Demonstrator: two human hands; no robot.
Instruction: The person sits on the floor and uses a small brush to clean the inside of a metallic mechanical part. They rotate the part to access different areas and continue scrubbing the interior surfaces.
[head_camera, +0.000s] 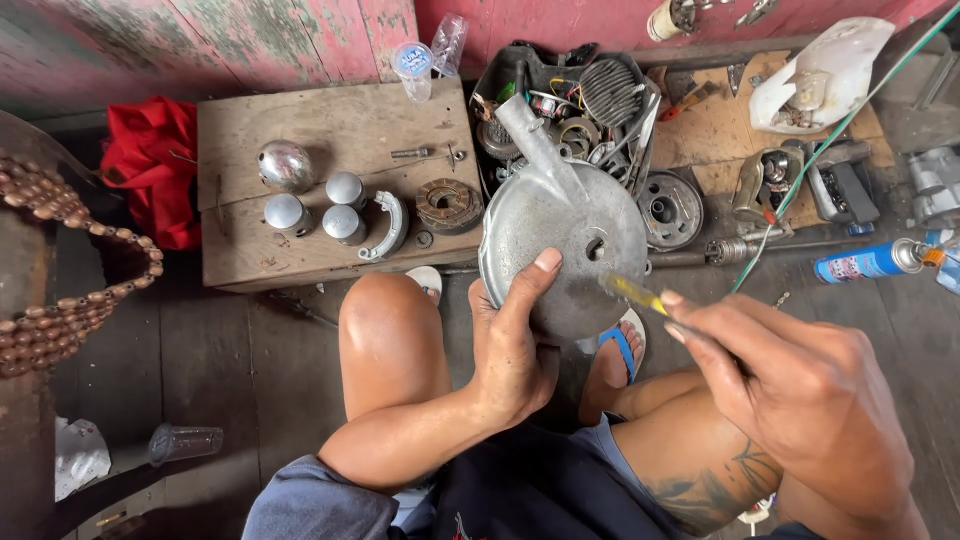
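A round grey metal cover (560, 245) with a tube-like neck is held upright above the floor, between the knees of the person and in front of the wooden board. The left hand (515, 345) is clamped on its lower left rim, with the thumb pressed flat on the face of the cover, just below a small slot in the middle. The right hand (800, 395) is closed around a thin tool with a yellow tip (632, 292); the tip is blurred, and it is seen very near the lower right part of the cover, but contact cannot be told.

On the low wooden board (240, 130), near its middle, four shiny metal caps (318, 200) are placed close together. Just beside them, toward the right edge of the board, a curved brake shoe (390, 225) and a rusty round part (449, 205) are lying. A bolt (410, 153) is seen farther back on the board. At the left edge of the board a red cloth (150, 170) is lying on the floor.

Behind the cover, a black tray (500, 75) full of small parts is standing. A round hub (670, 208) is placed to the right of it, and a blue spray can (870, 262) is lying on the floor, well apart, at the far right.
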